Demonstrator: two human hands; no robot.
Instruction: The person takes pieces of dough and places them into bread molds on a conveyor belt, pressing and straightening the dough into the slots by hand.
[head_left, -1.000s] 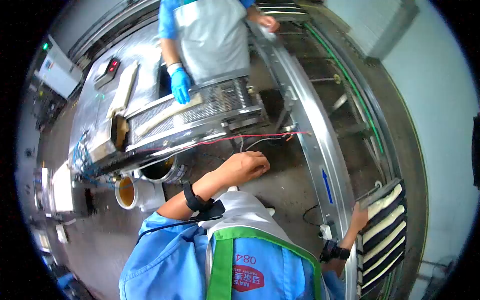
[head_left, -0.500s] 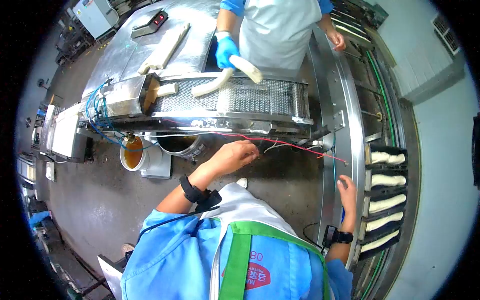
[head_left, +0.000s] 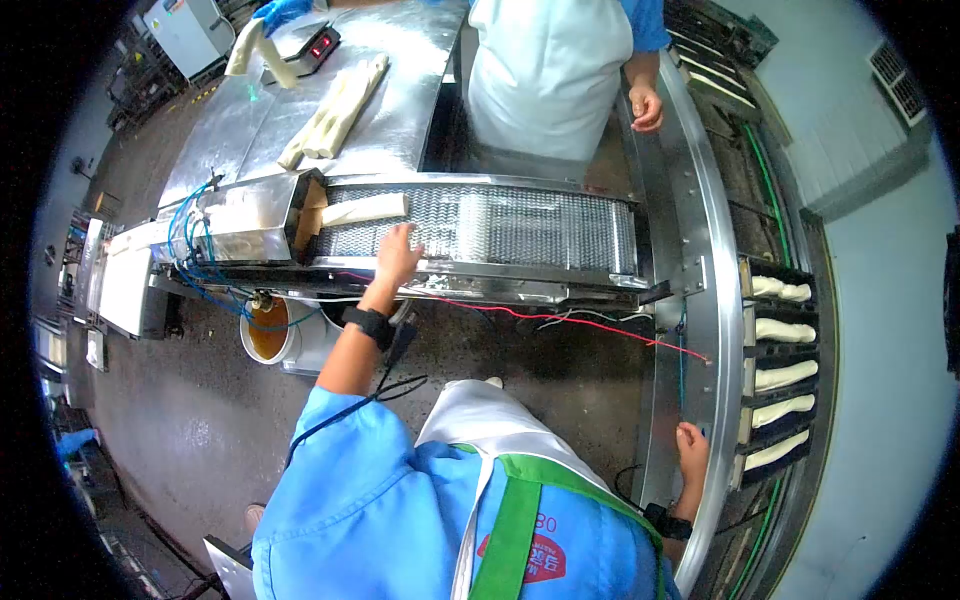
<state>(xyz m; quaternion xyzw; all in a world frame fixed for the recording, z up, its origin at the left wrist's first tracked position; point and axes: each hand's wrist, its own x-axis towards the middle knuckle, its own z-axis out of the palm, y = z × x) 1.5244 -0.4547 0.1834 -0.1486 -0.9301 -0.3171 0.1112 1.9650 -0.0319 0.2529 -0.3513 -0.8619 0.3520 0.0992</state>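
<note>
R hand [head_left: 692,455] is held on the near side of the mesh conveyor [head_left: 540,230], off to its R, over the steel frame [head_left: 703,390]; fingers are partly curled, nothing is seen in grip, & exact opening + contact w/ frame can't be told. White bucket [head_left: 291,345] w/ amber liquid is set below the conveyor's near edge, toward its L end. L hand [head_left: 398,260] is stretched over the conveyor's near rail, loosely open, nothing gripped; fingertips are held just beside a dough strip [head_left: 365,209], touch can't be told. Strip is laid lengthwise on the conveyor's L end. R of conveyor, past frame, 5 strips are held in black trays [head_left: 785,354]. Beyond conveyor, dough pile [head_left: 335,115] is laid on steel table [head_left: 230,130], nr scale [head_left: 300,55]. Farther L, dough pieces [head_left: 243,48] are held by co-worker's blue-gloved hand [head_left: 285,12].
</note>
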